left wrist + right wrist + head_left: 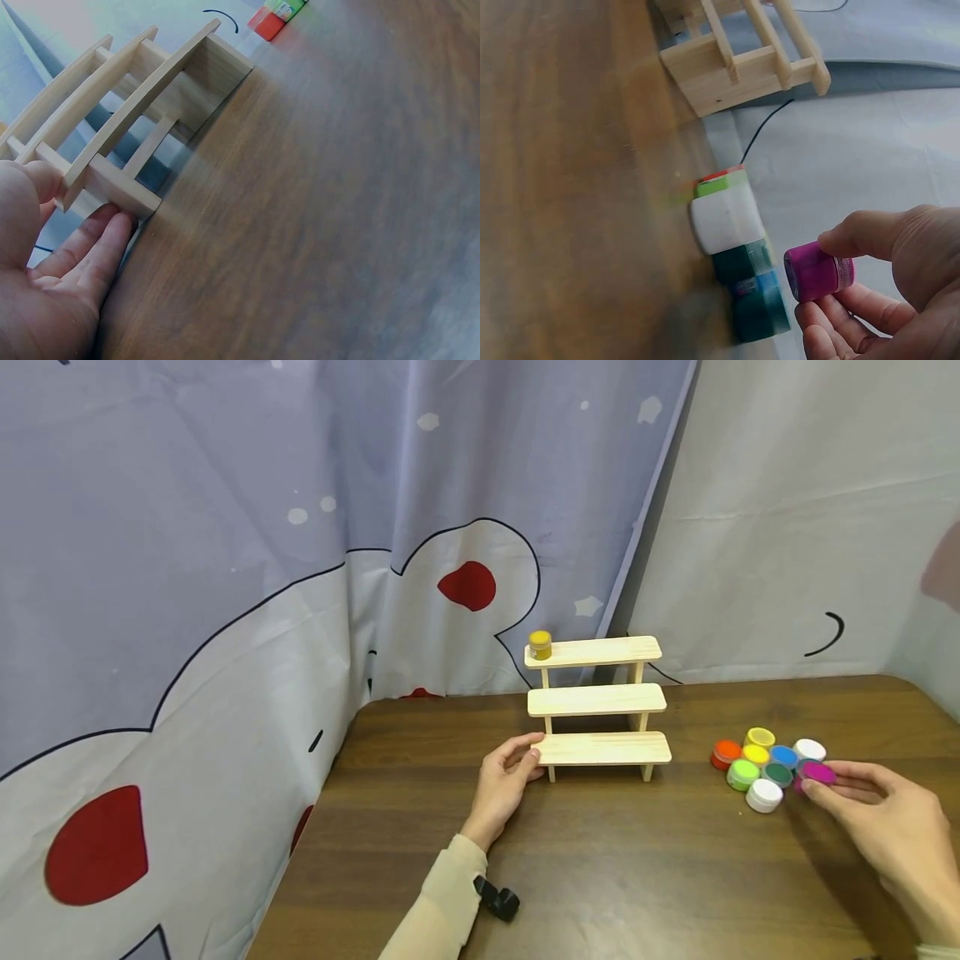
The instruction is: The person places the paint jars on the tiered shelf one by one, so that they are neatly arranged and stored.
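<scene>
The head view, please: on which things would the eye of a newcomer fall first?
Probably on the pale wooden shelf on the brown table, with a yellow jar at the left end of its top step. Then on the cluster of bright jars to the right, beside which the right hand holds a purple jar.

Stand [604, 749]: pale, bare-looking wood, smooth and matt, fine grain along the shelves, a small knot in the right side panel.
Table [637, 877]: brown wood-grain top, smooth, with a soft sheen.
Curtain [225, 510]: printed cloth, matt, creased, hanging in folds at the far side.
Magenta jar [811, 271]: looks like plastic, smooth, lightly glossy.
Jars [756, 755] at right: smooth, plastic-looking lids.
Sleeve [442, 897]: cream cloth, matt.
Wrist mount [498, 900]: black, apparently plastic.
</scene>
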Tool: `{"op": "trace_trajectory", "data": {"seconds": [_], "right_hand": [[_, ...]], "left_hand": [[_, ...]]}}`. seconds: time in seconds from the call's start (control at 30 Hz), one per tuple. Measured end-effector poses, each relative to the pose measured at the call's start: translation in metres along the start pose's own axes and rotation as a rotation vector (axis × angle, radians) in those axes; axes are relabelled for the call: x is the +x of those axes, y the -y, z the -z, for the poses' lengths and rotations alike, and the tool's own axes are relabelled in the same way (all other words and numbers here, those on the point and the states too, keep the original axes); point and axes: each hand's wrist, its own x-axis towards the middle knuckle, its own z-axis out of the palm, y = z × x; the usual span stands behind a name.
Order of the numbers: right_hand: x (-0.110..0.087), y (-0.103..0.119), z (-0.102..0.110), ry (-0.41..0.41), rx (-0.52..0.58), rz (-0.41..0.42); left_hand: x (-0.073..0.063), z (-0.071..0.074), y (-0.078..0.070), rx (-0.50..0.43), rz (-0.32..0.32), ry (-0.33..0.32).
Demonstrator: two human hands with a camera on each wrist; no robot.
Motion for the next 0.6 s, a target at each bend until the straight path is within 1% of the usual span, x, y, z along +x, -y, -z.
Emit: {"op": "trace_trajectory", "data": {"seconds": [0.27,0.5,0.6], "right_hand": [[0.010,0.022,0.006,-0.001,0.020,0.046],[0.016,0.040,0.009,-0.009,-0.014,0.083],[0.020,0.048,0.011,-0.018,-0.010,0.102]], "left_hand": [[0.000,0.000,-0.001,-0.001,0.000,0.000],[-0.001,0.000,-0.001,-0.005,-0.001,0.002],[-0.001,0.000,-0.002,-0.009,-0.005,0.002]]}}
